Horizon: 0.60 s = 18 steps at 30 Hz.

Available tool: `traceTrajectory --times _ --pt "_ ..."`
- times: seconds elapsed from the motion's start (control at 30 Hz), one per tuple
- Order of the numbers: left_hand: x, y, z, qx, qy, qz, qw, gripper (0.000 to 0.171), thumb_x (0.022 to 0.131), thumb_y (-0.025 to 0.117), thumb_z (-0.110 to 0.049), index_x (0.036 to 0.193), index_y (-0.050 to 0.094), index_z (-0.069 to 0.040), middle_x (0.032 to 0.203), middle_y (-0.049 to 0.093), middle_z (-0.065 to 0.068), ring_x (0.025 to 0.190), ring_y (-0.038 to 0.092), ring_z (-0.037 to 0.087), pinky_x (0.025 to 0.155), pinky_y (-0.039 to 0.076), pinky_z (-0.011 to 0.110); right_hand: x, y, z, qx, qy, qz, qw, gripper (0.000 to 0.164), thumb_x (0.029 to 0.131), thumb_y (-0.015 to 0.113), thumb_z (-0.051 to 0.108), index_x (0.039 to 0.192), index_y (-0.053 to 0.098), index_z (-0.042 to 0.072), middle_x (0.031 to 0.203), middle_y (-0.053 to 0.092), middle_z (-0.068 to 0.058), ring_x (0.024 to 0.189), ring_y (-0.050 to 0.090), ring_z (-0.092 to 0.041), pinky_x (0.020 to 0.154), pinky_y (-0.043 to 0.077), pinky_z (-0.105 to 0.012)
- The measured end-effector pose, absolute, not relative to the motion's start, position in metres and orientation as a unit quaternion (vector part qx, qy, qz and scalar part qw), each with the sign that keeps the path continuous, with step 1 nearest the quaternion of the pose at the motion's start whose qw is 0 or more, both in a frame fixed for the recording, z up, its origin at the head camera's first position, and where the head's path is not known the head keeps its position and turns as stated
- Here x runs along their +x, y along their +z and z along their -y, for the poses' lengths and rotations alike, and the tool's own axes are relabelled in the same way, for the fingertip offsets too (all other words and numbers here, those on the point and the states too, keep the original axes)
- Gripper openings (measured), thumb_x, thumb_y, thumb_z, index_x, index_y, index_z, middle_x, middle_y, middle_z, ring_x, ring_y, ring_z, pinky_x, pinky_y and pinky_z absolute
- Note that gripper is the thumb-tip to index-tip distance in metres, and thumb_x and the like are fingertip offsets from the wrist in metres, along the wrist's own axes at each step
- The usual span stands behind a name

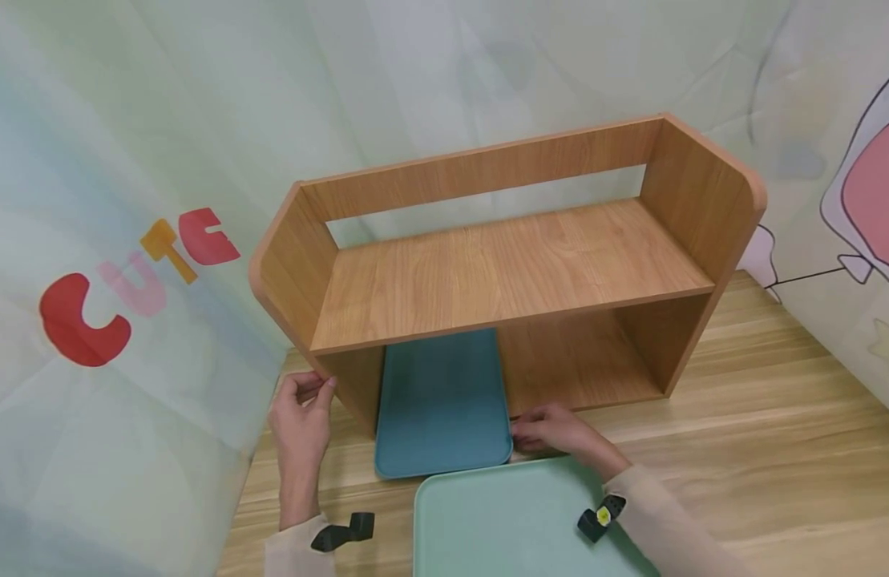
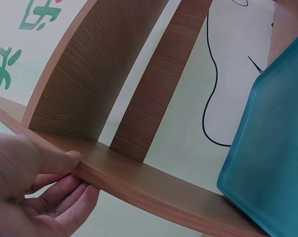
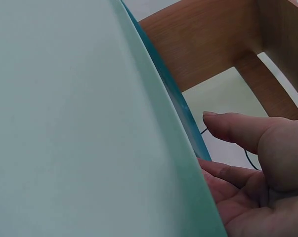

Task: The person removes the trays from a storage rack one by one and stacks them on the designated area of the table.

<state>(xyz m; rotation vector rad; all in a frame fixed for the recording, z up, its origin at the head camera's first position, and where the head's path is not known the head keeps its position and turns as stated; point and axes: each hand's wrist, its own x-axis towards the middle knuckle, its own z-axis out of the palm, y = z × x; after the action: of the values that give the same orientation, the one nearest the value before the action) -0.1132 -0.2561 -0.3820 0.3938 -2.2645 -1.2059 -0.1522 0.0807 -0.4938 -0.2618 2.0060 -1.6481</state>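
A two-tier wooden desk shelf (image 1: 516,264) stands upright on the table. At its front left edge my left hand (image 1: 303,421) pinches the side panel, thumb on one face and curled fingers on the other, as the left wrist view shows. A blue rectangular tray (image 1: 444,409) lies in the left of the lower compartment, its front end sticking out. My right hand (image 1: 559,430) is at the tray's front right corner. In the right wrist view its thumb (image 3: 233,129) stands apart from the blue rim, while the other fingers reach the edge, partly hidden.
A pale green tray (image 1: 502,521) lies in front of the blue one, close to its front edge. The wood-grain table (image 1: 740,457) extends to the right. Printed fabric (image 1: 163,120) hangs behind and at both sides.
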Motion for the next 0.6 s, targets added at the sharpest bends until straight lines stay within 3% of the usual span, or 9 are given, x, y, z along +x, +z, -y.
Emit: traceTrajectory --times 0.33,0.6 --pt "-0.112 -0.382 0.257 0.147 -0.452 0.838 0.268 0.018 0.090 0.063 -0.007 0.103 0.057 0.004 0.104 0.063 0.018 0.098 0.063 0.028 0.067 0.041 -0.003 -0.156 -0.491 -0.073 -0.106 -0.590 -0.739 0.307 0.031 0.090 0.066 0.018 0.107 0.066 -0.008 0.094 0.071 -0.011 0.084 0.071 -0.021 0.077 0.059 -0.036" --pt "-0.113 -0.382 0.257 0.141 -0.449 0.840 0.271 0.017 0.090 0.063 -0.007 0.102 0.058 0.005 0.103 0.064 0.019 0.097 0.063 0.029 0.066 0.042 -0.003 -0.160 -0.495 -0.065 -0.054 -0.599 -0.733 0.317 0.032 0.088 0.066 0.009 0.113 0.061 -0.010 0.098 0.069 -0.013 0.085 0.070 -0.021 0.077 0.059 -0.036"
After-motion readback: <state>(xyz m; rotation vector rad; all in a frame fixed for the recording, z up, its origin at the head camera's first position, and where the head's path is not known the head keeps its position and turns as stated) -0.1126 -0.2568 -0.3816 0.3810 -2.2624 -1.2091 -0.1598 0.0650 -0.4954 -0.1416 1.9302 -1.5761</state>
